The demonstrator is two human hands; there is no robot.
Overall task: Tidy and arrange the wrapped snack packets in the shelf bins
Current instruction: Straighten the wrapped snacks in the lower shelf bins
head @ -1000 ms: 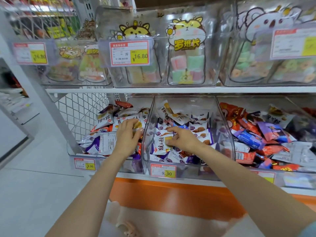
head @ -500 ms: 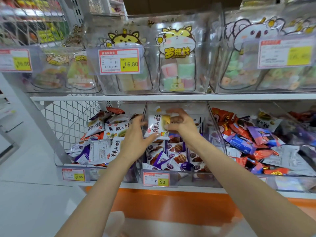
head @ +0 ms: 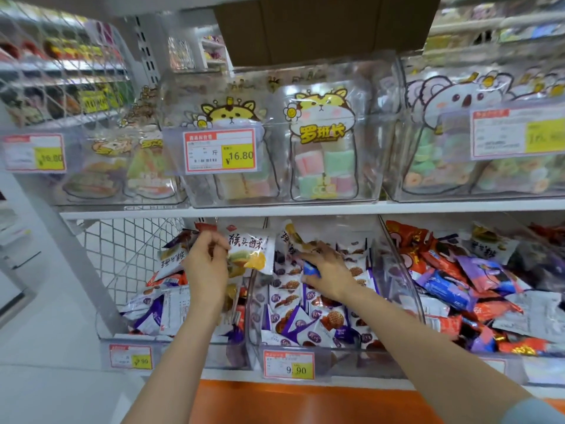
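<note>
My left hand (head: 206, 266) pinches a white snack packet (head: 249, 250) with black lettering and an orange biscuit picture, held up over the left clear bin (head: 183, 342). That bin holds a mix of white, purple and red packets. My right hand (head: 328, 272) reaches into the middle clear bin (head: 342, 361), which is full of purple-and-white waffle packets (head: 301, 321). Its fingers curl round a white packet with a yellow picture (head: 290, 238) near the back of that bin. A blue scrap shows under the thumb.
The right clear bin (head: 400, 280) holds several red, blue and purple packets. The upper shelf (head: 305, 206) carries clear bins of pastel sweets with price tags. A wire mesh panel (head: 128, 255) closes the left side. An orange base strip (head: 275, 402) runs below.
Both hands held one white packet up between the bins. My left hand now has it alone over the left bin, and my right hand has dropped back into the middle bin. The view moved closer.
</note>
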